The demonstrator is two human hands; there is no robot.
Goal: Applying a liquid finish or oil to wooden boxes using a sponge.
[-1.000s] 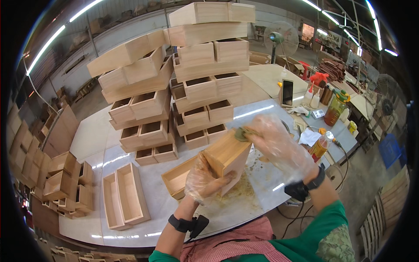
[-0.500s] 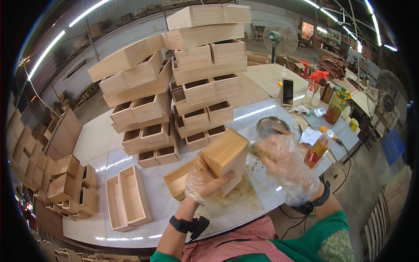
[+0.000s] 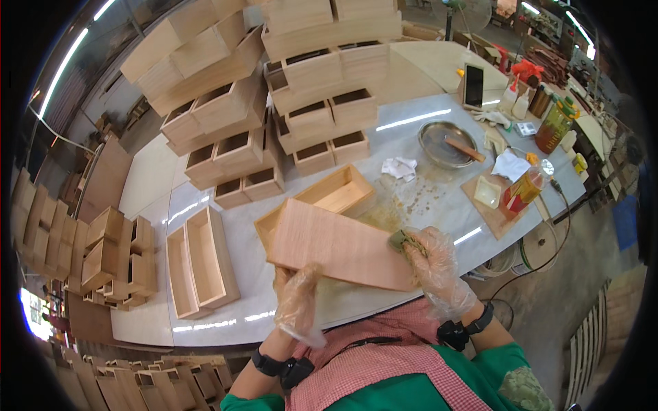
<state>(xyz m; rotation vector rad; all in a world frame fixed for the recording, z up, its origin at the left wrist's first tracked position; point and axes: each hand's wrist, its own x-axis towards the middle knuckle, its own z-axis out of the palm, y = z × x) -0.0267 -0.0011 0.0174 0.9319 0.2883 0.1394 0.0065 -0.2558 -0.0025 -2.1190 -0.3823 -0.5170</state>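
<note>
My left hand point(image 3: 296, 296), in a clear plastic glove, grips a wooden box point(image 3: 336, 246) by its near left edge, fingers partly hidden beneath it. The box's broad, pale pinkish side faces up, tilted above the table. My right hand point(image 3: 433, 264), gloved too, is closed round a dark green sponge point(image 3: 401, 240) at the box's right end. Just behind, partly covered by it, lies an open wooden box point(image 3: 343, 193) with a yellowish tone. A brown wet smear marks the tabletop next to it.
Tall stacks of wooden boxes point(image 3: 322, 127) rise at the back. An empty two-part box point(image 3: 203, 264) sits left. A metal bowl point(image 3: 433, 152) with a wooden strip, crumpled white paper point(image 3: 399, 168), a bottle of reddish liquid point(image 3: 524, 188) and a phone point(image 3: 473, 85) occupy the right.
The held box has turned from upright to lying with its broad side up, nearer my body. My right hand has brought the sponge against its right end. The view has tilted downward.
</note>
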